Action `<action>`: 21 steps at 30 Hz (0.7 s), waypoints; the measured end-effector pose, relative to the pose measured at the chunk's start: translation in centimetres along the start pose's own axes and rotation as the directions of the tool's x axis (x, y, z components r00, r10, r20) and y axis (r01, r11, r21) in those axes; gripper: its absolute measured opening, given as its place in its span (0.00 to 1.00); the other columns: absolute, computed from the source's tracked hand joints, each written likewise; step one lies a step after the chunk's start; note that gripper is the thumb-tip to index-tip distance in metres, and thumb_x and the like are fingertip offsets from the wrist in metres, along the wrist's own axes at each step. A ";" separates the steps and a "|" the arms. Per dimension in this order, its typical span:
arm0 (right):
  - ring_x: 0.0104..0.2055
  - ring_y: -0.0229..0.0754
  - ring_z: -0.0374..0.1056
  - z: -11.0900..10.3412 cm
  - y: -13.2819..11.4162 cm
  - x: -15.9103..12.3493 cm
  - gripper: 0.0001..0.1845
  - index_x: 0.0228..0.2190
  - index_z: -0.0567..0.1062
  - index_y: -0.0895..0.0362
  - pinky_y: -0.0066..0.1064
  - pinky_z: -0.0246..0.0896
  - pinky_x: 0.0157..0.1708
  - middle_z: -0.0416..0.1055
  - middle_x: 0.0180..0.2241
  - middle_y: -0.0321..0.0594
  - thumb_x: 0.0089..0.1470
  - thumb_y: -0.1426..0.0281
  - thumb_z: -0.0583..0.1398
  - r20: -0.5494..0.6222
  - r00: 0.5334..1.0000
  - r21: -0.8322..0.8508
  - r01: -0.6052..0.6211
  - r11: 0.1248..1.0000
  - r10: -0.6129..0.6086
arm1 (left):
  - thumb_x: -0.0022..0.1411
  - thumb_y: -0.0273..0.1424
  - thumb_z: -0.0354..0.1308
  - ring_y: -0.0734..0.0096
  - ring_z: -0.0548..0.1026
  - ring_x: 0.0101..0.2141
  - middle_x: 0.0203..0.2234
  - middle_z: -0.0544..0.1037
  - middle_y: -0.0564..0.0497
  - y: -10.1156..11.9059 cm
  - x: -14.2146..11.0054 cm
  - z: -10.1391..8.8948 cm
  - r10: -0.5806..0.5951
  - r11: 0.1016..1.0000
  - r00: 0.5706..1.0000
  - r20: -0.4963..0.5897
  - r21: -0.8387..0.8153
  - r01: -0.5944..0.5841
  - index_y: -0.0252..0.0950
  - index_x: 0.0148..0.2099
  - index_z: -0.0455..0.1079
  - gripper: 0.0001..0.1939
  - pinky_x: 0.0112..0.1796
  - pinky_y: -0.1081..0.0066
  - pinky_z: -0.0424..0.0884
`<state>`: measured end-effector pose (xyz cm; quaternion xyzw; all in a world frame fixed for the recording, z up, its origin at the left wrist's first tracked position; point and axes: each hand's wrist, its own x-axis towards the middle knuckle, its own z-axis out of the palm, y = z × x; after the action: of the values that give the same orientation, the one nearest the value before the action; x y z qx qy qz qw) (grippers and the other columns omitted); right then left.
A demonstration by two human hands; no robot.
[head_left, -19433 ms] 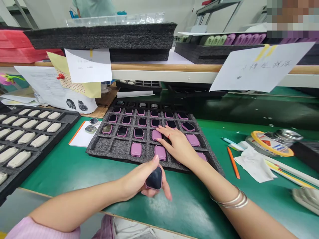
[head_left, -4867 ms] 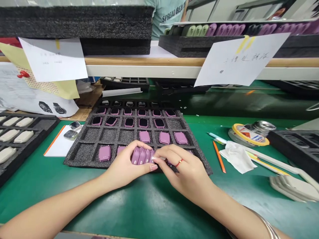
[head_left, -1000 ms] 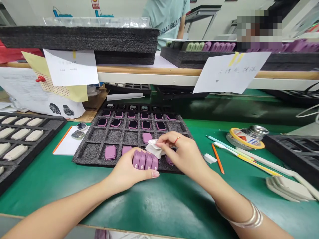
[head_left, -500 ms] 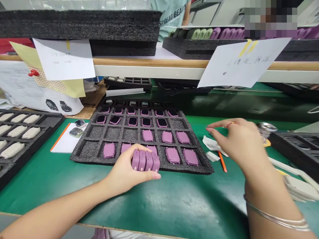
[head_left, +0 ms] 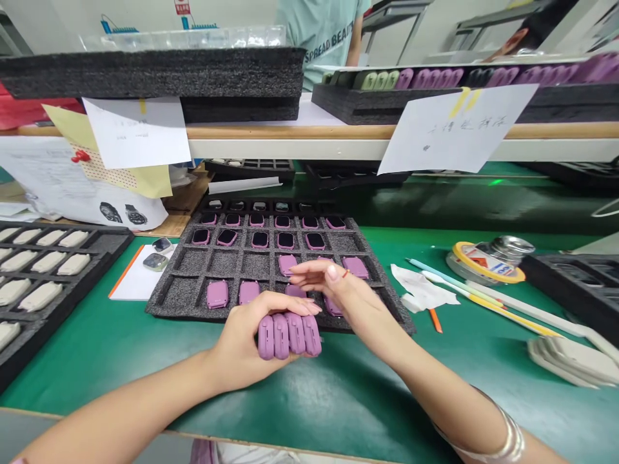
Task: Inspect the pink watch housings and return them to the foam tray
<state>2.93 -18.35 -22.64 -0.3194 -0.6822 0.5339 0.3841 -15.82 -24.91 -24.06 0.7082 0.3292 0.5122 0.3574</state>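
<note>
L hand (head_left: 242,338), bottom ctr of frame, is closed round four purple watches (head_left: 296,335), lined up side by side, edges facing me; fingers wrap over the top. R hand (head_left: 355,296), just R of ctr, is part open, fingers loosely bent and pointing L, holding nothing I can see. It's over the black foam tray (head_left: 188,263), tips near a purple watch (head_left: 287,264) in the 2nd row from the front; can't tell if they touch.

Mid-frame, the tray's back rows incl. purple watches w/ dark screens up; front two rows have them plain purple side up, some hidden by the hands.

R side of frame: crumpled white tissue (head_left: 423,289) lying partly over an orange stick (head_left: 436,320), round tub w/ yellow rim (head_left: 488,263), stack of pale flat pieces (head_left: 573,361). Far L: black tray (head_left: 109,241) w/ off-white cases. Btwn trays, white pad (head_left: 131,282) w/ orange edge.
</note>
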 end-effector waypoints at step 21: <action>0.64 0.53 0.63 2.5 1.8 -2.4 0.36 0.59 0.67 0.50 0.49 0.54 0.65 0.68 0.61 0.46 0.57 0.42 0.58 0.210 0.966 0.375 -0.224 0.900 0.152 | 0.56 0.26 0.66 0.62 0.81 0.46 0.42 0.83 0.49 -0.4 0.2 0.6 0.034 0.977 0.999 0.002 0.209 -0.034 0.42 0.46 0.69 0.16 0.50 0.64 0.73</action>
<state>2.01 -21.14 -25.19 -0.2514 -0.5573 0.7213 0.3254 -15.26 -24.65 -24.44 0.7470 0.3693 0.4814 0.2718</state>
